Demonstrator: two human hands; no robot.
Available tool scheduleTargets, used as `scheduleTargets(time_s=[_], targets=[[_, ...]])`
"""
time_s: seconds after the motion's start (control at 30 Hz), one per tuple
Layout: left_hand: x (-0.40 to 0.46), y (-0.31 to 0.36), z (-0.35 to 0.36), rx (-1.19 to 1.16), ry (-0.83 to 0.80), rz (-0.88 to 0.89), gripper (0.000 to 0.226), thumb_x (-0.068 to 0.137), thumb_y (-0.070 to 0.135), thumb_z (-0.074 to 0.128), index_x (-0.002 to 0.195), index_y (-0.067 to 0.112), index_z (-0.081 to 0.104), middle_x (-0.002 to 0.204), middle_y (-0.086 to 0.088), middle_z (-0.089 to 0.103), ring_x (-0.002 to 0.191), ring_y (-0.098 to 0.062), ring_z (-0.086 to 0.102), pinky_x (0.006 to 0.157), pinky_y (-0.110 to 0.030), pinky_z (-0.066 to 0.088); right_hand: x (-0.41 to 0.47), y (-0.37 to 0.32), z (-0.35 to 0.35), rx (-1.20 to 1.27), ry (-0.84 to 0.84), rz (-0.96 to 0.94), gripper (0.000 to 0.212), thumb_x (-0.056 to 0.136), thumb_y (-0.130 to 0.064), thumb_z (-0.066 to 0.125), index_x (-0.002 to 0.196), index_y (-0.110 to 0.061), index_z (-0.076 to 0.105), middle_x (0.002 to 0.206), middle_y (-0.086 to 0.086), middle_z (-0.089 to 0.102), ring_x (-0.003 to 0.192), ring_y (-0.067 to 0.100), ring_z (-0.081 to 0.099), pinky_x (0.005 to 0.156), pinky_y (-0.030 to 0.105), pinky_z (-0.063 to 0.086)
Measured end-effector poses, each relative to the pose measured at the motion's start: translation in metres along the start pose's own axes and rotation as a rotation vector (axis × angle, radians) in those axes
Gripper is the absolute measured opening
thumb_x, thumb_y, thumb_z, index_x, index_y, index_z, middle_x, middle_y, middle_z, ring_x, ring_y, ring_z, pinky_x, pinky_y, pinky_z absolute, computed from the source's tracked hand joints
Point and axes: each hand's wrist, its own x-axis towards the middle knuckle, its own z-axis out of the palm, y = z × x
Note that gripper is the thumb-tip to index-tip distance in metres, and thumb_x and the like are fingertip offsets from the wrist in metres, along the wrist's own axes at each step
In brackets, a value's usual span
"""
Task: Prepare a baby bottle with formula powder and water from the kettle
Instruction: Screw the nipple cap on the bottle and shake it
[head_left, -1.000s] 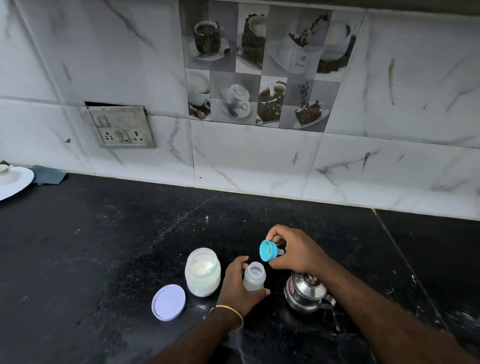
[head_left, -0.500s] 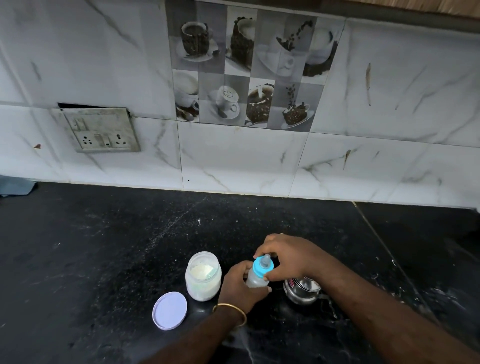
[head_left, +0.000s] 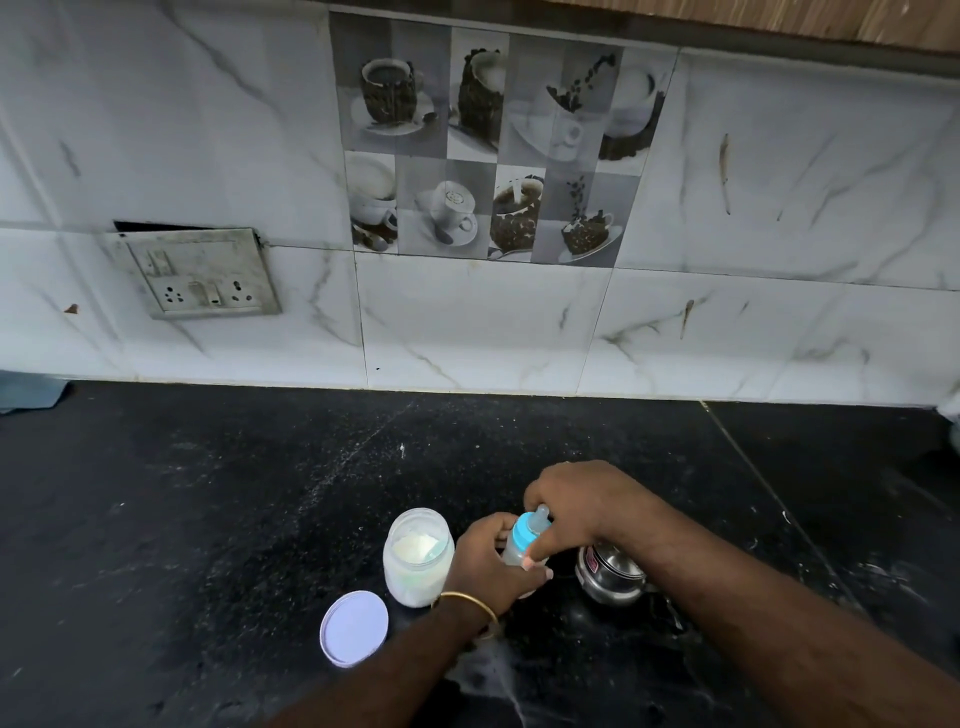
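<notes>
A small clear baby bottle stands on the black counter, tilted slightly. My left hand wraps around its body. My right hand is closed over the blue teat cap on the bottle's neck. Left of the bottle stands an open jar with white formula powder inside. Its pale lilac lid lies flat on the counter in front of the jar. A small steel kettle sits to the right, partly hidden under my right wrist.
A white marble-tiled wall rises behind the counter, with a socket plate at left. A blue cloth shows at the far left edge. A seam runs across the counter at right.
My right hand brought the blue teat cap down from the air onto the bottle's neck and now grips it there. The view shifted, so the white plate at left is out of sight.
</notes>
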Motion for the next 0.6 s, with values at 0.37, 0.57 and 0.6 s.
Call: scheduleTargets(time_s=[0.37,0.57,0.6], targets=[[-0.001,0.008,-0.001,-0.026,0.000,-0.001,0.056,0.047,0.035,0.092,0.096,0.028,0.068,0.096,0.005,0.074,0.088,-0.006,0.069,0.084,-0.031,0.058,-0.008,-0.006,-0.008,-0.027,0.024,-0.049,0.053,0.071,-0.051,0.077,0.119,-0.038,0.057,0.110,-0.010,0.064,0.096,0.015,0.063,0.078,0.036,0.053],[-0.003,0.010,0.000,-0.025,-0.004,0.001,0.055,0.045,0.034,0.092,0.095,0.028,0.069,0.093,0.004,0.075,0.088,-0.008,0.071,0.085,-0.038,0.060,-0.017,-0.009,-0.009,-0.060,0.019,-0.066,0.038,0.082,-0.045,0.069,0.118,-0.035,0.061,0.110,-0.009,0.066,0.097,0.017,0.064,0.080,0.039,0.054],[-0.004,0.010,0.001,-0.024,-0.007,0.007,0.052,0.046,0.033,0.092,0.092,0.028,0.069,0.091,0.004,0.075,0.086,-0.009,0.071,0.084,-0.038,0.060,-0.017,-0.010,-0.009,-0.069,0.026,-0.048,0.041,0.081,-0.052,0.068,0.117,-0.033,0.062,0.108,-0.008,0.067,0.095,0.016,0.064,0.078,0.038,0.054]])
